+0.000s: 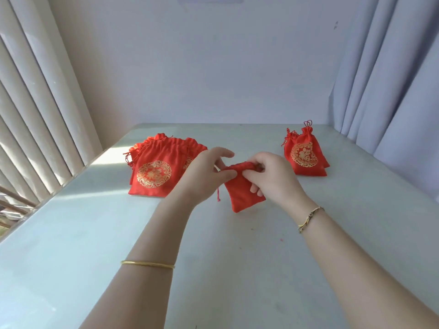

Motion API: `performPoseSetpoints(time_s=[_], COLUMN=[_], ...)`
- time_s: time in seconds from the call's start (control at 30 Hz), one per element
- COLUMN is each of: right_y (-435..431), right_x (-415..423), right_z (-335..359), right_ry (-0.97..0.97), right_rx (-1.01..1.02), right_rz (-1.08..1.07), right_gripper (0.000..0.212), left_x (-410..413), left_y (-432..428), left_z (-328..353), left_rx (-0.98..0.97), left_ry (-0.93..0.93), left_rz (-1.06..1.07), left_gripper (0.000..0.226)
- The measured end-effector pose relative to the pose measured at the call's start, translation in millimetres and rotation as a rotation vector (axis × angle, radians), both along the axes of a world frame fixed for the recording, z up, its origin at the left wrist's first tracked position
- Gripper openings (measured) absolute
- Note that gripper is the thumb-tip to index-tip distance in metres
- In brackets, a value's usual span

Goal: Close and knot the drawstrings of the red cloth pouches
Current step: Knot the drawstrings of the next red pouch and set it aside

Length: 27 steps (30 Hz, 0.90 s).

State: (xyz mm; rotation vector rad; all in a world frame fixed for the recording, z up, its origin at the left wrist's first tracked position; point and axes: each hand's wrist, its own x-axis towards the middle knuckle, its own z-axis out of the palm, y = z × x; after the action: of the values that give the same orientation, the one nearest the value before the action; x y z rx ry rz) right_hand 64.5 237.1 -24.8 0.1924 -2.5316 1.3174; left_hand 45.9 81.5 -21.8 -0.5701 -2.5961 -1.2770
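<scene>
A small red cloth pouch (241,195) hangs between both hands above the middle of the table, its mouth bunched into tight gathers. My left hand (204,174) pinches the left end of the gathered mouth. My right hand (273,176) grips the right end, fingers curled over the cloth. A red drawstring end (217,194) dangles below my left hand. A pile of open red pouches with gold round emblems (154,170) lies at the left. Two or three closed pouches (305,153) lie stacked at the right, their cords knotted.
The pale table (99,245) runs to a white wall at the back. Vertical blinds (31,115) hang along the left edge and a light curtain (392,79) along the right. Sunlight falls on the table's left side.
</scene>
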Motion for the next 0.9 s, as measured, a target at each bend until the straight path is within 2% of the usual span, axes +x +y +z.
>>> performPoseSetpoints(time_s=[0.07,0.23,0.37,0.57,0.7,0.8,0.9], right_y=[8,18,30,50,60,61,61], right_x=[-4,-14,-15,-9,-6,-7,-9], right_z=[-4,-5,-1,7,10,9,7], right_ry=[-0.025,-0.059,-0.109,-0.24,-0.258,-0.28,-0.317], right_rx=[0.0,0.014,0.02,-0.125,-0.127,-0.285,-0.46], right_rz=[-0.017,-0.01,-0.006,0.057,0.045,0.019,-0.108], right_gripper=[0.006,0.007,0.004,0.009,0.015,0.019,0.019], left_x=[-5,-7,-8,-9,-10,-11,-13], left_y=[4,2,-7,-18,-20,-21,-22], left_z=[-6,-7,-3,2,2,0,0], left_rx=[-0.033,-0.124,-0.037,0.153,0.169,0.171,0.205], left_ry=[-0.062,-0.083,-0.097,-0.225,-0.18,-0.148,-0.163], left_rz=[0.02,0.055,0.104,0.052,0.151,0.212,0.304], left_gripper=[0.028,0.01,0.007,0.014,0.015,0.025,0.029])
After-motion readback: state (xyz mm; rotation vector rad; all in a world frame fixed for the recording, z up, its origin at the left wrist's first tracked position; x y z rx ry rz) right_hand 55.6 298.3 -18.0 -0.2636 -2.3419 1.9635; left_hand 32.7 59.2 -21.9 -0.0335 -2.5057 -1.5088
